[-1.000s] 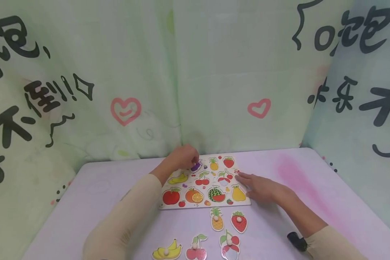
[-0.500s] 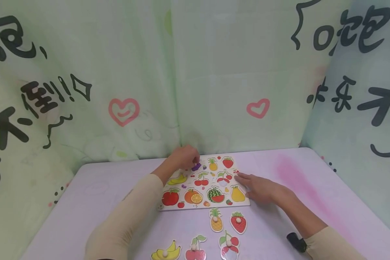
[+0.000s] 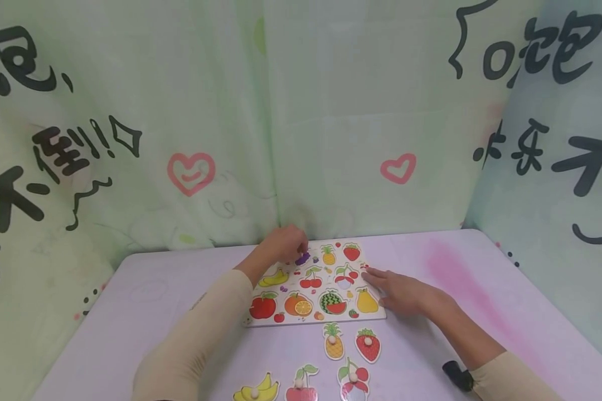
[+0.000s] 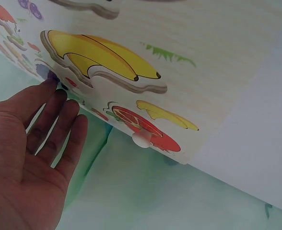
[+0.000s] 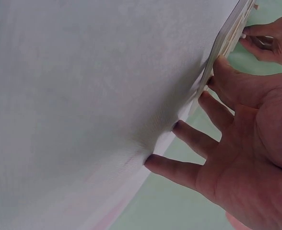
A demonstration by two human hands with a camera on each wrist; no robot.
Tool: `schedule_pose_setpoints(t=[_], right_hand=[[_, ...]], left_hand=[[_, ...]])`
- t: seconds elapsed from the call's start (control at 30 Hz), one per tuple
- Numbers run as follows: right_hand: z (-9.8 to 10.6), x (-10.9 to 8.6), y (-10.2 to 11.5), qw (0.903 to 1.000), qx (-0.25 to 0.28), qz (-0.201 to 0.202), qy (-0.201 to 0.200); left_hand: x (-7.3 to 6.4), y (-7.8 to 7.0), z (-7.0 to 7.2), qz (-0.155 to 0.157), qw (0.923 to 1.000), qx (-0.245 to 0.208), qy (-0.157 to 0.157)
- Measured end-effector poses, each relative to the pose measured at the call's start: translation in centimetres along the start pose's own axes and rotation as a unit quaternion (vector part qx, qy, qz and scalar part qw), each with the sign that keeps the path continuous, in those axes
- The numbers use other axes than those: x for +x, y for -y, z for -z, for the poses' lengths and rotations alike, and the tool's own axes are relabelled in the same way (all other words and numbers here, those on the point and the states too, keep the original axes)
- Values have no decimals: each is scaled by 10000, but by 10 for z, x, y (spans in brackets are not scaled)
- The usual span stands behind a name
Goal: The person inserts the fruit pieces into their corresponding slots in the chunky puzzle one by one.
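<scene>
My left hand (image 3: 286, 243) pinches the small white knob of a grape puzzle piece (image 3: 302, 259) at the far edge of a white fruit puzzle board (image 3: 339, 257). The hand covers part of the grapes in the head view. In the left wrist view, beside the fingers, lie a banana-shaped recess (image 4: 98, 55) and a knobbed red fruit piece (image 4: 155, 132) showing a cut slice. My right hand (image 3: 403, 287) lies at the board's right edge, its fingers spread and the thumb at the near right corner. Fingertips (image 5: 150, 160) touch the tabletop in the right wrist view.
Loose knobbed pieces lie in front of the board: a pineapple (image 3: 334, 346), a strawberry (image 3: 368, 346), bananas (image 3: 257, 390), cherries (image 3: 302, 392) and a red-berry piece (image 3: 353, 383). A green curtain (image 3: 321, 184) hangs right behind the table (image 3: 421, 345). A black device (image 3: 457, 375) sits at the right cuff.
The head view has shifted slightly. My left hand stays at the grape piece, with the visible grapes tilted a little differently. My right hand has not moved.
</scene>
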State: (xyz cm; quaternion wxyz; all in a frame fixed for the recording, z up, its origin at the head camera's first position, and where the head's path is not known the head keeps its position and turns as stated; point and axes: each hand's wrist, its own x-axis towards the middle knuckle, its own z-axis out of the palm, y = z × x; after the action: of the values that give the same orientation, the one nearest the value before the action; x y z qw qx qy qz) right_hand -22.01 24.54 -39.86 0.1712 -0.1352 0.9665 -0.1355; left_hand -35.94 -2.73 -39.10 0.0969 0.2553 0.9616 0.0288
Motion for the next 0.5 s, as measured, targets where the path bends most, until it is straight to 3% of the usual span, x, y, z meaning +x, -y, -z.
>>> schedule_pose_setpoints(t=[0.5], right_hand=[[0,2,-1,9999,-75,110,13]], left_hand=[[0,1,-3,23,10000,-11,-75]])
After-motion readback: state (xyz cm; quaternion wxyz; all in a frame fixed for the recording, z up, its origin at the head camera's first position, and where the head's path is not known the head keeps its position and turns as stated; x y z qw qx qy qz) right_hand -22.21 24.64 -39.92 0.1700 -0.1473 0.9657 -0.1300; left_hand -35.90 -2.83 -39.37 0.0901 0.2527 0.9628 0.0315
